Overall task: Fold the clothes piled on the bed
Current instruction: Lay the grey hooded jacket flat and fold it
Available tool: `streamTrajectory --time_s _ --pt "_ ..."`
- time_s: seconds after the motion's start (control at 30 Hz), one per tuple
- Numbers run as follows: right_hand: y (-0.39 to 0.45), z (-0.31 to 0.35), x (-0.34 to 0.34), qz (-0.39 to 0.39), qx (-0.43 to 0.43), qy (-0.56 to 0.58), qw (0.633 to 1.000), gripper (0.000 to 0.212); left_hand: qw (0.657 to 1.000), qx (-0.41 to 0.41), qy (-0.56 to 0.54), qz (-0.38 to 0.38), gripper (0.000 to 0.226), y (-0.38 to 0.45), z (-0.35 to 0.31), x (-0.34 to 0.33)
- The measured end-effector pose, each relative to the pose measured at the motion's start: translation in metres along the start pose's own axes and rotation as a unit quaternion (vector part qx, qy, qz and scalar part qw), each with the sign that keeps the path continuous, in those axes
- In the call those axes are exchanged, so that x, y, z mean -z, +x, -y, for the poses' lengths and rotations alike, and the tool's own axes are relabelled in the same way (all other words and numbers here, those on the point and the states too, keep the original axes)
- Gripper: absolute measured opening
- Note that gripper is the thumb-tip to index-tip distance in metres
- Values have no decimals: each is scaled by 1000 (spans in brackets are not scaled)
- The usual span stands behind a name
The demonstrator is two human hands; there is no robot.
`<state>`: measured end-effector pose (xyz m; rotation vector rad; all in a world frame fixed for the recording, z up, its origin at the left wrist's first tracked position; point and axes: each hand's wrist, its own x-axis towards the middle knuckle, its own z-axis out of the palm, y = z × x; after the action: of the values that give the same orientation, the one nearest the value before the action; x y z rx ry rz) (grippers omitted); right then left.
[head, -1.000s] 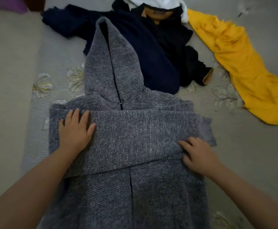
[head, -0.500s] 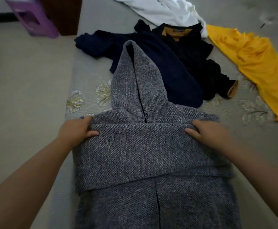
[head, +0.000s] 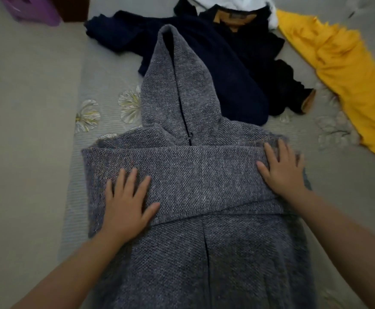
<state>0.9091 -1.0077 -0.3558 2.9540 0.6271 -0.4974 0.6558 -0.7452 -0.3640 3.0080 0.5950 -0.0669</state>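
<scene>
Grey hoodie [head: 195, 175] flat on bed [head: 106, 70], sleeves folded across chest; left hand [head: 126, 201], right hand [head: 282, 168] pressing, fingers spread, holding nothing; smooth outward, square edges before folding hood down

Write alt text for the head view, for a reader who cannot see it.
Both hands, left and right, press flat on the folded sleeves of a grey hoodie on a bed. Beyond its hood lie a navy garment, a yellow one and a white one.
</scene>
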Motion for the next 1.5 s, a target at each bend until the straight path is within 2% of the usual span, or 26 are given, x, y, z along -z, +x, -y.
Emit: streamTrajectory --time_s 0.1,0.17,0.3,0.37,0.43,0.53,0.6,0.63,0.77,0.9,1.0,1.1,1.23,1.3,1.4,1.5 --pt "-21 -9 -8 41 -28 33 998 61 994 9 20 106 72 -29 3 -17" --pt "-33 -5 -13 63 -50 36 996 62 986 39 -11 161 78 -32 12 -19" --pt "-52 6 -16 81 -64 -5 995 67 974 79 -58 203 112 -29 14 -12" --pt "-54 8 -10 93 -71 -14 993 68 968 87 -55 231 121 -24 8 3" --pt "-50 16 4 87 -68 -30 993 66 971 96 -75 204 114 -15 4 18" --pt "-34 39 28 21 -15 -21 999 57 983 106 -105 110 82 19 4 34" --pt "-15 58 42 -25 33 9 999 52 982 132 -116 74 62 52 5 38" --pt "-2 68 48 -38 55 31 997 49 979 149 -122 63 59 69 5 38" --pt "57 108 75 -52 142 131 980 44 970 184 -136 85 63 107 10 16" --pt "113 140 95 -57 179 210 959 47 970 193 -111 102 69 108 12 -13" --pt "158 167 105 -73 157 274 946 49 971 197 -103 87 81 113 14 -18" --pt "203 193 112 -55 115 346 929 54 969 206 -104 84 75 120 16 -24" --pt "253 218 111 -17 73 386 919 56 973 196 -69 102 72 126 18 -28" --pt "268 226 101 8 49 373 927 55 973 186 -75 112 69 126 20 -31" --pt "275 231 87 -8 53 284 957 60 978 168 -71 98 72 126 23 -34" --pt "273 231 84 -5 74 332 940 68 980 166 -73 87 71 125 24 -36"
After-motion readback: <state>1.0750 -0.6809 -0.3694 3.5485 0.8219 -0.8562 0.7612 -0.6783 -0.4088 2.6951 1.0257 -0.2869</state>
